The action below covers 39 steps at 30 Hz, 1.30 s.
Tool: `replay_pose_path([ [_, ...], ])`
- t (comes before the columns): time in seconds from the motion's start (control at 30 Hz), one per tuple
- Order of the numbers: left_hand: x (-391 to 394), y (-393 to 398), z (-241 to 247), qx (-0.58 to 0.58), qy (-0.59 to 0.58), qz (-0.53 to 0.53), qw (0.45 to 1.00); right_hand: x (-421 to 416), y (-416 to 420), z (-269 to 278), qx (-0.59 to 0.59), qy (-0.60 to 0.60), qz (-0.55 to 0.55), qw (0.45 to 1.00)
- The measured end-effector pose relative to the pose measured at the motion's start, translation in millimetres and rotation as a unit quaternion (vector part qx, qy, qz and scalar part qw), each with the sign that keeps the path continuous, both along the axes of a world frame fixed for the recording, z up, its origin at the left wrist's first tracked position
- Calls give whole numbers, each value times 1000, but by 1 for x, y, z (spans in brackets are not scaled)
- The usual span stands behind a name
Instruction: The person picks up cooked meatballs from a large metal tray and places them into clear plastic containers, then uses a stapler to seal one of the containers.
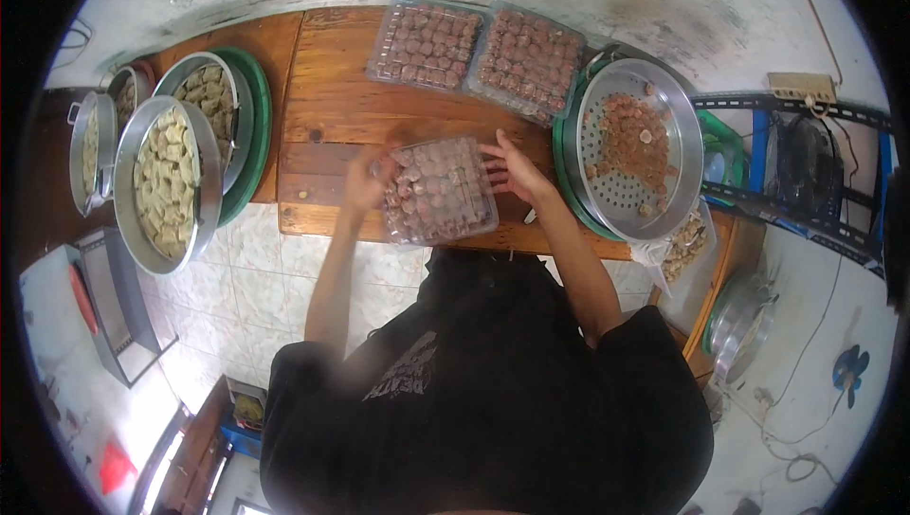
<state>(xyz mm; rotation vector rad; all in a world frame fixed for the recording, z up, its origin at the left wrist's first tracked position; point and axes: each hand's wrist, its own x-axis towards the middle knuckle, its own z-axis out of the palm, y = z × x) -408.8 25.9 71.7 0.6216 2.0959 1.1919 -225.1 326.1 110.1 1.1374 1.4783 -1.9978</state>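
Observation:
A clear plastic container (441, 191) filled with round reddish-brown balls lies before me at the table's front edge, turned slightly askew. My left hand (366, 184), blurred, has its fingers curled over the container's left upper corner. At the opposite side is my right hand (517, 170), its fingers spread along the right edge; whether they touch it is hard to tell. Beyond them, near the wall, a similar filled container (426, 46) sits beside another one (530, 56), which appears stacked on more containers.
To the right, a perforated metal steamer pan (596, 191) holds loose reddish balls, above a green tray (565, 177). A bag of pale pieces (686, 248) lies beyond it. On the left stand a metal pan (124, 213) of pale dumpling-like pieces and a green round tray (261, 117).

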Motion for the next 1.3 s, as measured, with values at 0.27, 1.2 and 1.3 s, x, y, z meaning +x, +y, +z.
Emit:
replay_pose_path([
  [0.27, 84, 62, 34, -96, 358, -338, 865, -7, 13, -23, -153, -11, -39, 987],
  [1.2, 128, 133, 11, -101, 416, -589, 685, 186, -69, -65, 302, 115, 25, 946],
  [1.3, 129, 128, 12, -106, 389, -583, 705, 176, -98, -48, 272, 74, 150, 948],
])
